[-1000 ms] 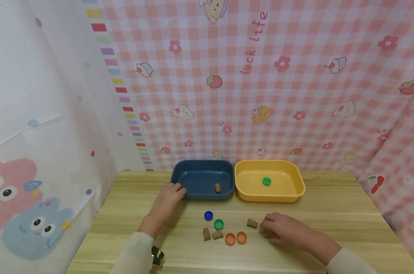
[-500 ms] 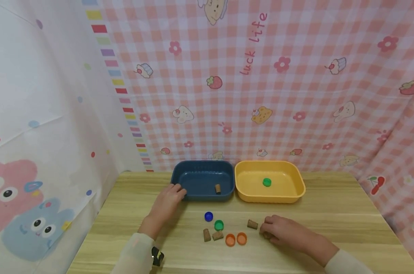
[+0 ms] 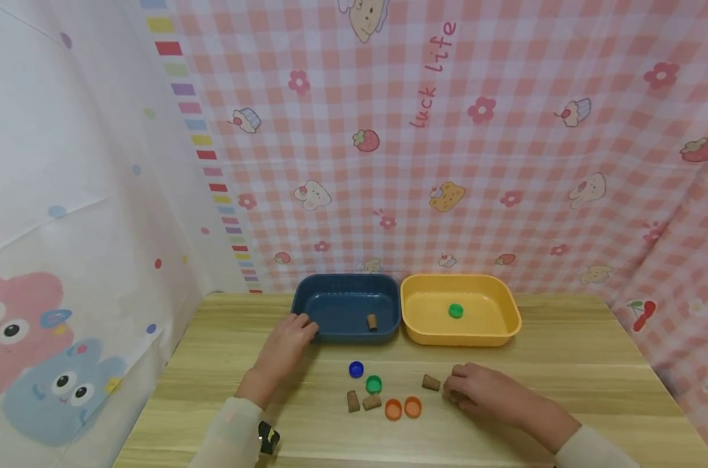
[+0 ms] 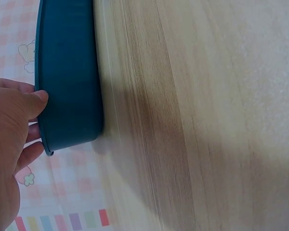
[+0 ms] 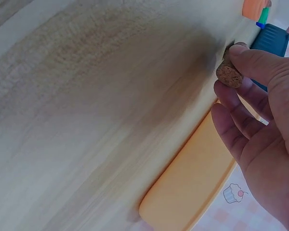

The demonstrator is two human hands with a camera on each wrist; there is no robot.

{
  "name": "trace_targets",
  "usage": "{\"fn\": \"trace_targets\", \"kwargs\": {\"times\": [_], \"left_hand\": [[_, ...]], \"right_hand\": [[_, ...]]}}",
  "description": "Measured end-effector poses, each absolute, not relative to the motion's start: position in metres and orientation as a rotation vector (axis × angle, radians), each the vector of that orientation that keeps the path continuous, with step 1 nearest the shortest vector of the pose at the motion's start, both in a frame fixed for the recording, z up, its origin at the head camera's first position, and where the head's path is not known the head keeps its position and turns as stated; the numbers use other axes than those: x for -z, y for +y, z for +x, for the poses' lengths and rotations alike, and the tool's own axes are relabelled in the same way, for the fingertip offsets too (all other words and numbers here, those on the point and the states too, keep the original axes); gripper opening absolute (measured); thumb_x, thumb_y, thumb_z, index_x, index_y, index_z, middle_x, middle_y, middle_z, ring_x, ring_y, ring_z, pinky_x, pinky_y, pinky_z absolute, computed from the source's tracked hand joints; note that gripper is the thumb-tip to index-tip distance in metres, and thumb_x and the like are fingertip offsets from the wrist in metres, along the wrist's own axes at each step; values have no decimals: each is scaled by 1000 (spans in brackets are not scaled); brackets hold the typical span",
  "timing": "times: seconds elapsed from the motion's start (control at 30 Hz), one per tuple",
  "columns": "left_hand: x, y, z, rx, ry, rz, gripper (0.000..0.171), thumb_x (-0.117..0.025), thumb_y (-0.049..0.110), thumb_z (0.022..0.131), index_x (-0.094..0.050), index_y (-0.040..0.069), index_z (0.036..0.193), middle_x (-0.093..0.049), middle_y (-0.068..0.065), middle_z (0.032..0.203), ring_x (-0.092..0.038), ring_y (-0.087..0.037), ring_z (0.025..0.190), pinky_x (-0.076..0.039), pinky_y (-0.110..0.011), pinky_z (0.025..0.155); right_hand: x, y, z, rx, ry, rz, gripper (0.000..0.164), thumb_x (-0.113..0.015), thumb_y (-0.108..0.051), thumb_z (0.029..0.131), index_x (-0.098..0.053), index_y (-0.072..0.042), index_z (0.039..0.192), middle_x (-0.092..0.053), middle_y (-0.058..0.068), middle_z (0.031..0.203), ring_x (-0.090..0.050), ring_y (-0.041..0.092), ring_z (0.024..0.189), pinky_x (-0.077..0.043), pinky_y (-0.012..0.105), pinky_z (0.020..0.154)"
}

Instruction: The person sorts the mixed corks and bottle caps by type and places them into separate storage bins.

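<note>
My left hand (image 3: 285, 348) grips the left front rim of the dark blue bin (image 4: 70, 72), thumb outside and fingers over the edge, as the left wrist view shows. At the right of the table, my right hand (image 3: 491, 394) pinches a brown cork (image 5: 229, 73) between thumb and fingertips. From the head view that cork is hidden under the hand. Just left of these fingers lies another cork (image 3: 431, 382). Inside the blue bin is one more cork (image 3: 372, 322). A green bottle cap (image 3: 456, 311) sits in the yellow bin (image 3: 465, 339).
Mid-table lie a blue cap (image 3: 356, 370), a green cap (image 3: 374, 384), two orange caps (image 3: 393, 409) and two corks, one upright-looking cork (image 3: 353, 401) at the left. A small black object (image 3: 268, 437) is beside the left sleeve. A pink checked cloth (image 3: 354, 169) hangs behind.
My right hand has lifted slightly with the cork, which earlier showed under its fingers against the table. The left hand stays on the blue bin's rim.
</note>
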State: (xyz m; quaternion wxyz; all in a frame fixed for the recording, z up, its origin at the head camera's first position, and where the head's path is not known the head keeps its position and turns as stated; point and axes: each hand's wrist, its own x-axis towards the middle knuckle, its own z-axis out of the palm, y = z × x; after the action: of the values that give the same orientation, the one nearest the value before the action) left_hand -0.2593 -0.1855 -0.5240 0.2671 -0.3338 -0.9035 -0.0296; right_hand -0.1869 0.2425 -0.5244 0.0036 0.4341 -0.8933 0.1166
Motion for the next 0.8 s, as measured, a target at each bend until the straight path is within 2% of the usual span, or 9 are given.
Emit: {"fn": "trace_targets", "kwargs": {"times": [0.33,0.6,0.8], "left_hand": [[524,-186,-260,67,-2430,-906,12,-74,-3,88,-70,8,90,-59,-5,82,-54,-24,73,-49,-36,68],[529,-187,-262,71,-2450,-900,12,-75,-2,89,-71,9,91,-60,-4,83,-54,-24,74,-49,-36,70],[528,-186,-263,60,-2446,-912,13,-75,-4,88,-71,8,91,-60,-4,83,-53,-23,74,-49,-36,70]], "right_hand": [[512,237,-192,-467,-2686,1331,23,-84,-9,84,-73,-18,103,-60,-10,95,-54,-2,83,-53,19,71],[500,227,-205,-451,-2460,1395,25,-81,0,82,-71,-14,100,-60,-7,90,-52,1,80,-49,17,69],[485,221,-214,-457,-2486,1358,26,-83,-4,83,-71,-14,104,-62,-5,93,-55,5,82,-51,20,71]]}}
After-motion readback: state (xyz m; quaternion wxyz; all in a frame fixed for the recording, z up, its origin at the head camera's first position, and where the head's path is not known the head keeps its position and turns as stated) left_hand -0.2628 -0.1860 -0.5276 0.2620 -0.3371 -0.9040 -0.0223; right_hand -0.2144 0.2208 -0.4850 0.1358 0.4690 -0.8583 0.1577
